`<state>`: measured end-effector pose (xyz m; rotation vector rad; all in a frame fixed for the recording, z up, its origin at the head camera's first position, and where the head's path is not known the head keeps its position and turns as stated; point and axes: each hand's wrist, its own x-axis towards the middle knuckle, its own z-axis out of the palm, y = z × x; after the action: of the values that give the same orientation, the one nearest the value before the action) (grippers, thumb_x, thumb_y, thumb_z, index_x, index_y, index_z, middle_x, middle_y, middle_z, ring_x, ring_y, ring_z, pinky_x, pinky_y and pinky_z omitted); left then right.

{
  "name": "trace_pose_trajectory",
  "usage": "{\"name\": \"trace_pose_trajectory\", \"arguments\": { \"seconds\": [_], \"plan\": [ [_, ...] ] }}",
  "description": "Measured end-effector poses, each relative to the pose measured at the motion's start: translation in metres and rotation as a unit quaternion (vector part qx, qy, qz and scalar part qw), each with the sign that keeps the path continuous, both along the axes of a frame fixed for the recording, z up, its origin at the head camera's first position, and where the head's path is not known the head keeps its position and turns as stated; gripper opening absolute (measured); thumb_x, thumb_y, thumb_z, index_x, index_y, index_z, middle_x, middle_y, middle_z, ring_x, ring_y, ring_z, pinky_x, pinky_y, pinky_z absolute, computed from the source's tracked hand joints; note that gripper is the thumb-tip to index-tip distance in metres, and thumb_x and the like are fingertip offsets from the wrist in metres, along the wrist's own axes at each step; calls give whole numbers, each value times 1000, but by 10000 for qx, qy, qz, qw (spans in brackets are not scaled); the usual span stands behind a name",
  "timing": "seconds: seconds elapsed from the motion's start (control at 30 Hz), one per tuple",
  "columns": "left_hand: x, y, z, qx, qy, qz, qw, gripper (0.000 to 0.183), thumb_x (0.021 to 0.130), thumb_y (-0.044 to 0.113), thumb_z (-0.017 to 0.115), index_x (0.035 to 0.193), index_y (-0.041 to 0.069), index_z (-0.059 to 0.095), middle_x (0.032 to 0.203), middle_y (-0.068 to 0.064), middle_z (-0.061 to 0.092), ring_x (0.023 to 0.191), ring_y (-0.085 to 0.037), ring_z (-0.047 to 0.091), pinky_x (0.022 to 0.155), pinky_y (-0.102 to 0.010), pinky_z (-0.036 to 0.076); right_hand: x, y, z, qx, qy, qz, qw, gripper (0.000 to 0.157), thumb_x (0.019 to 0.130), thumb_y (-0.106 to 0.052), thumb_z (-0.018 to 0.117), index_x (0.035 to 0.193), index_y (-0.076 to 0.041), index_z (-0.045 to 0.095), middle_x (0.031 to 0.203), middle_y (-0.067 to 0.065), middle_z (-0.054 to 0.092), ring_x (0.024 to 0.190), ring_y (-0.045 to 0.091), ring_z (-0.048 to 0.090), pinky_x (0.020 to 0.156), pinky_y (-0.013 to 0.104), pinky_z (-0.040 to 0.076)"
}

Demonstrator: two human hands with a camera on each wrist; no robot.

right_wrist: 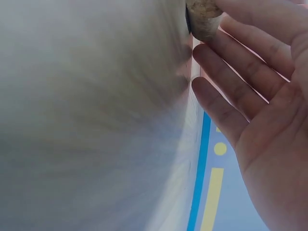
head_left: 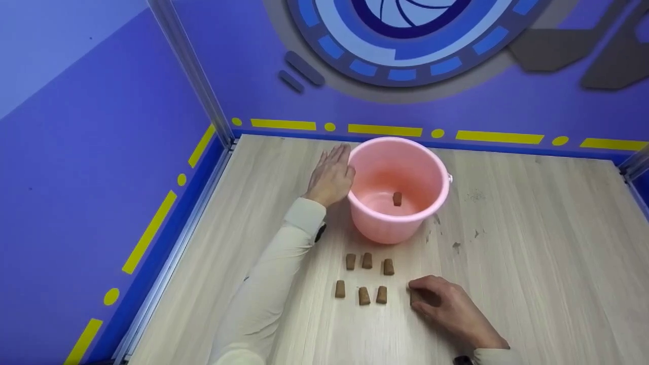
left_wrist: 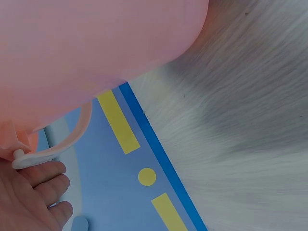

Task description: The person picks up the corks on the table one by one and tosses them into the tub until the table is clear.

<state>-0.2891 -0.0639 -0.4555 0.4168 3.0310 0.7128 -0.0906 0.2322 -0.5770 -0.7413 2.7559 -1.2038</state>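
Note:
A pink bucket [head_left: 390, 230] stands on the table with one brown cork [head_left: 397, 198] lying in its bottom. My left hand [head_left: 332, 175] rests against the bucket's left rim with its fingers extended. In the left wrist view, its fingers [left_wrist: 52, 188] lie just below the bucket's white handle [left_wrist: 57, 150]. At the front right, my right hand [head_left: 448, 306] pinches another cork [right_wrist: 203, 18] between thumb and fingers, low at the tabletop. The right wrist view shows the other fingers [right_wrist: 221, 108] spread loosely beside it. Several corks [head_left: 363, 296] stand in two rows before the bucket.
The light wood table [head_left: 547, 243] meets a blue panel wall [head_left: 263, 91] with yellow dashes at the back. Another blue panel [head_left: 101, 177] runs along the left side, with a metal edge strip [head_left: 175, 258] at its foot.

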Motion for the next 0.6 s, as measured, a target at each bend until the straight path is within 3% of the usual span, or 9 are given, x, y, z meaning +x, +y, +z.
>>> {"name": "trace_pose_trajectory", "arguments": {
  "seconds": [0.17,0.4,0.6],
  "plan": [
    [0,0,0,-25,143,-86,9999,61,113,26,39,166,-1,27,173,-14,29,161,-27,21,131,-43,7,1,1,-3,-82,424,90,9990,34,83,-2,90,113,-11,79,111,-3,77,102,19,73,89,37,61],
    [0,-1,0,-9,186,-128,9997,60,113,26,40,166,-2,29,171,-15,31,160,-28,23,131,-44,7,1,-1,-3,-185,347,-24,9992,28,85,0,87,109,-13,80,108,-5,77,100,15,73,88,35,62],
    [0,-1,0,-21,147,-90,9998,61,113,27,39,166,-1,28,172,-15,30,161,-27,21,131,-43,6,0,-1,-5,-368,621,-18,9974,29,82,4,88,105,-12,80,105,-5,77,97,13,74,87,30,61]
  ]
}}
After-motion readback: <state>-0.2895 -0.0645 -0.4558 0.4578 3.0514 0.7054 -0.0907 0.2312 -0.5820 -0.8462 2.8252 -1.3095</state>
